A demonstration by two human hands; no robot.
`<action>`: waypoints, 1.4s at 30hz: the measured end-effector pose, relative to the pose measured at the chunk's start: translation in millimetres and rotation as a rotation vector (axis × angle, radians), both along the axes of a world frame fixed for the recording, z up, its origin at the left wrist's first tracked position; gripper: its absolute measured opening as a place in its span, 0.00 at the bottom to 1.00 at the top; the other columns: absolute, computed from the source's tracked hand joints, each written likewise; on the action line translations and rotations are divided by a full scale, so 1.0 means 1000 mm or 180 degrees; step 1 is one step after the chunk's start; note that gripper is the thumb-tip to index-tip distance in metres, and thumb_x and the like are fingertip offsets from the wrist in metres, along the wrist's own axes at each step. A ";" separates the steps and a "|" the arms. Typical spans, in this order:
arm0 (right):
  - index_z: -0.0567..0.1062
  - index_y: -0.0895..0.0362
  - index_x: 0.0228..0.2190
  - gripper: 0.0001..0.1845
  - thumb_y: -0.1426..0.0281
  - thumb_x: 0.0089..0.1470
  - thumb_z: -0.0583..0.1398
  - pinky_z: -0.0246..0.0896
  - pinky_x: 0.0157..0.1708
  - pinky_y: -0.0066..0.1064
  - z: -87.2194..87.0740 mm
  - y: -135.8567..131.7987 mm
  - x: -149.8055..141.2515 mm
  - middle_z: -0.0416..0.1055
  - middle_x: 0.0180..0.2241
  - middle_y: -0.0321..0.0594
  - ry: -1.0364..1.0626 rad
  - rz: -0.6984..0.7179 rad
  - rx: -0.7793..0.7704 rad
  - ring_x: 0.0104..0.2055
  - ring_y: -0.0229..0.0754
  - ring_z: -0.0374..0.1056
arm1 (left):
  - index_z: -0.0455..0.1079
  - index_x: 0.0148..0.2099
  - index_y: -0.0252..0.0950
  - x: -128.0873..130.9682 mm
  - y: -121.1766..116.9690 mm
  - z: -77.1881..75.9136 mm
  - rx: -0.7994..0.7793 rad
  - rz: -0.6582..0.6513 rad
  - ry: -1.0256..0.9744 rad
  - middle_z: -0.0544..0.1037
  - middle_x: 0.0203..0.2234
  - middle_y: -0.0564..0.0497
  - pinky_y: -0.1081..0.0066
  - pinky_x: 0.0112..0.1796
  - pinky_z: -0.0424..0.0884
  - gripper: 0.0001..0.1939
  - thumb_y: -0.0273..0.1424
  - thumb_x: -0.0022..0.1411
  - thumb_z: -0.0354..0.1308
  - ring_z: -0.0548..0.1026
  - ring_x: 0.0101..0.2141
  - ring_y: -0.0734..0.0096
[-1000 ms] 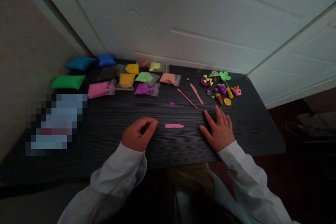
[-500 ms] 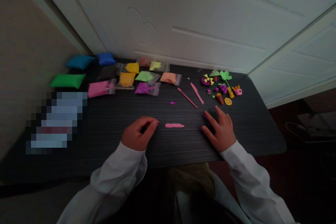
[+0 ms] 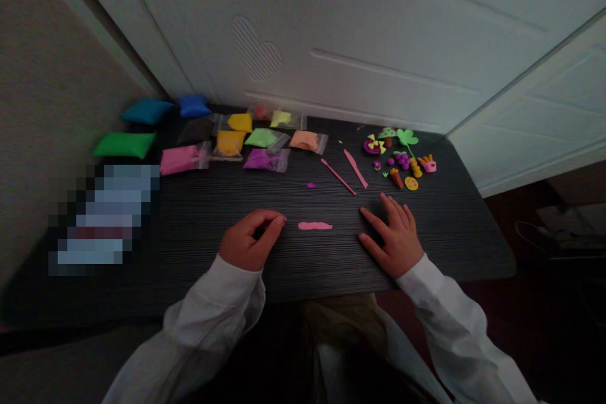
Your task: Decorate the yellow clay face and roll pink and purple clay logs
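My left hand point(image 3: 252, 240) rests on the dark table with thumb and forefinger pressed together; whatever they pinch, if anything, is hidden. Just to its right lies a flattened pink strip of modelling clay point(image 3: 315, 226). On the strip's other side, my right hand point(image 3: 392, 233) is palm down and open, fingers spread on or just above the tabletop. A small purple bit of clay point(image 3: 311, 185) lies behind the strip. Two pink modelling tools, a thin stick point(image 3: 338, 177) and a flat knife point(image 3: 355, 168), lie beyond my right fingertips.
Bags of coloured clay, such as a pink bag point(image 3: 182, 158) and a purple bag point(image 3: 265, 159), fill the back left of the table point(image 3: 331, 271). Small clay figures, among them a green clover point(image 3: 408, 137) and a yellow smiley disc point(image 3: 411, 183), stand back right. A white panelled surface point(image 3: 341, 25) rises behind.
My right hand has shifted slightly left and its fingers point further left. The purple bit at its forefinger no longer shows. My left hand and the pink strip have stayed put.
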State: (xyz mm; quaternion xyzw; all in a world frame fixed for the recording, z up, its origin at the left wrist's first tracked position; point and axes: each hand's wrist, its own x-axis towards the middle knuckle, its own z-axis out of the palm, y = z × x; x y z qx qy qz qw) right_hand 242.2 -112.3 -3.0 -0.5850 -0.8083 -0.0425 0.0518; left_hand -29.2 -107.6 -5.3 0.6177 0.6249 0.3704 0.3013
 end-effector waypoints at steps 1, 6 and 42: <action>0.60 0.46 0.50 0.25 0.55 0.51 0.49 0.33 0.55 0.49 -0.001 0.001 0.000 0.40 0.59 0.44 -0.0002 -0.0011 0.0004 0.59 0.50 0.39 | 0.69 0.31 0.37 0.000 0.000 0.000 0.0000 -0.0001 -0.0003 0.74 0.27 0.54 0.74 0.34 0.64 0.12 0.39 0.53 0.50 0.71 0.30 0.74; 0.58 0.49 0.52 0.26 0.56 0.52 0.48 0.35 0.55 0.48 -0.003 0.003 0.001 0.41 0.58 0.46 -0.0002 -0.0121 0.0042 0.59 0.50 0.39 | 0.69 0.30 0.37 0.000 0.000 -0.001 0.0037 -0.0005 -0.0027 0.74 0.27 0.54 0.74 0.34 0.64 0.12 0.39 0.53 0.50 0.71 0.30 0.75; 0.72 0.56 0.28 0.09 0.64 0.47 0.55 0.55 0.47 0.44 -0.014 0.016 -0.001 0.68 0.42 0.44 0.1120 -0.0532 0.0594 0.45 0.45 0.62 | 0.69 0.31 0.37 0.000 -0.001 0.003 -0.0018 -0.0013 0.0074 0.74 0.27 0.54 0.74 0.36 0.64 0.12 0.39 0.53 0.49 0.71 0.31 0.74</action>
